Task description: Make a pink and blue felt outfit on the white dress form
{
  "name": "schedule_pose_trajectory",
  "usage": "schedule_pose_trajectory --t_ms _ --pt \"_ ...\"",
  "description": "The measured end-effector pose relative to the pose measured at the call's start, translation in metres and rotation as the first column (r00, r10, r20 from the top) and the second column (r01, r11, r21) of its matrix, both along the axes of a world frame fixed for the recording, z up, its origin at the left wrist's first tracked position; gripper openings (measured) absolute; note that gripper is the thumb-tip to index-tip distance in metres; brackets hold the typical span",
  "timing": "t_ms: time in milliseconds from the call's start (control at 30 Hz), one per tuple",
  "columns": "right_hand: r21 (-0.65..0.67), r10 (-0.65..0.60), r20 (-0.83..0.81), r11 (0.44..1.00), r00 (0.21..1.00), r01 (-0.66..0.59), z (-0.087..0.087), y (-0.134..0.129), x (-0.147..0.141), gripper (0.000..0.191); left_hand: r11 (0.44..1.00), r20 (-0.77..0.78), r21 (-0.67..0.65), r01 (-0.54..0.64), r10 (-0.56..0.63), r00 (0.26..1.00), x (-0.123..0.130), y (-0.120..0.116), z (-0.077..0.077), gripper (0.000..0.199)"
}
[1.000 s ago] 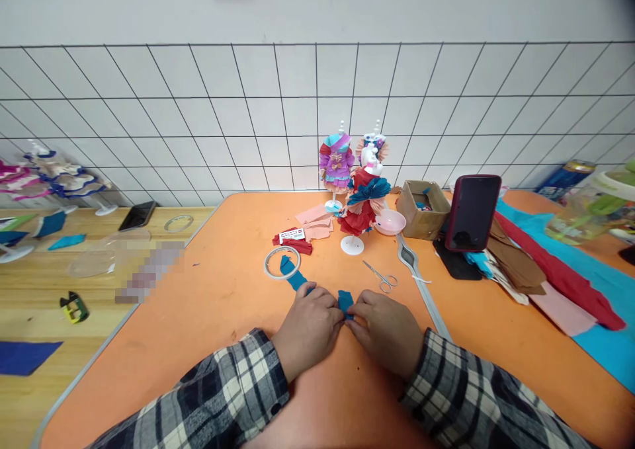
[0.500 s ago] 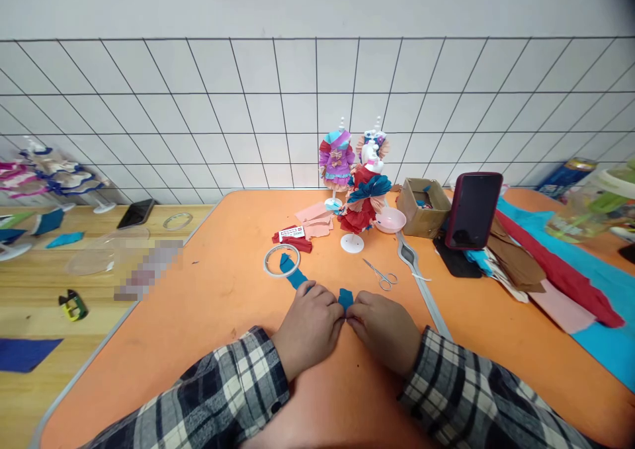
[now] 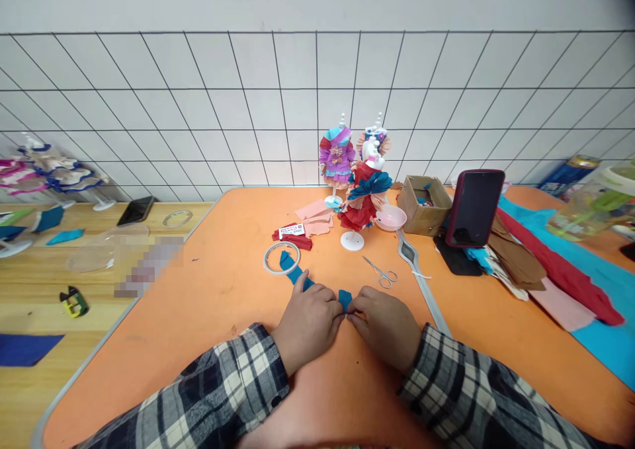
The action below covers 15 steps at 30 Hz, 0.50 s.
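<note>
My left hand (image 3: 313, 317) and my right hand (image 3: 387, 321) meet almost fingertip to fingertip over the table's near middle. Both are closed, pinching a small blue crepe paper piece (image 3: 344, 297) that shows between them. A longer blue crepe paper strip (image 3: 292, 269) runs from under my left fingers to a thin roll of tape (image 3: 266, 262), which lies over part of it. Whether the two blue parts are one strip is hidden by my left hand. Small scissors (image 3: 384, 277) lie beyond my right hand.
Doll-sized dress forms (image 3: 337, 155) stand at the back, one wearing a red and blue dress (image 3: 364, 201). Near them are a pink bowl (image 3: 391, 218), a cardboard box (image 3: 424, 204), and a propped phone (image 3: 475, 207). Coloured sheets (image 3: 560, 264) lie right; pink scraps (image 3: 315, 217) lie behind the tape.
My left index finger has lifted a little from the blue strip, and more of the strip shows. Both hands stay pinched at the same spot. The view has tilted slightly.
</note>
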State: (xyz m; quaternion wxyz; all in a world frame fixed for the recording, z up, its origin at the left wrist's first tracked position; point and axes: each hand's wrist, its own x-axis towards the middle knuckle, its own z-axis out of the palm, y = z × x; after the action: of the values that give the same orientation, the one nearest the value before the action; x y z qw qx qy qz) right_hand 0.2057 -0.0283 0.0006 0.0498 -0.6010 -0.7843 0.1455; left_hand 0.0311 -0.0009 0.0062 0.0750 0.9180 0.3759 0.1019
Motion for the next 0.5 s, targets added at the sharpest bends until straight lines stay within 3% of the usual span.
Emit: schedule_pose_trajectory --t_ms 500 --pt "0.003 0.02 0.028 1.0 0.999 -0.02 -0.002 0.0005 -0.0009 0.019 0.999 0.006 0.035 0.0 0.0 1.0 0.0009 -0.0021 -0.0009 0.015"
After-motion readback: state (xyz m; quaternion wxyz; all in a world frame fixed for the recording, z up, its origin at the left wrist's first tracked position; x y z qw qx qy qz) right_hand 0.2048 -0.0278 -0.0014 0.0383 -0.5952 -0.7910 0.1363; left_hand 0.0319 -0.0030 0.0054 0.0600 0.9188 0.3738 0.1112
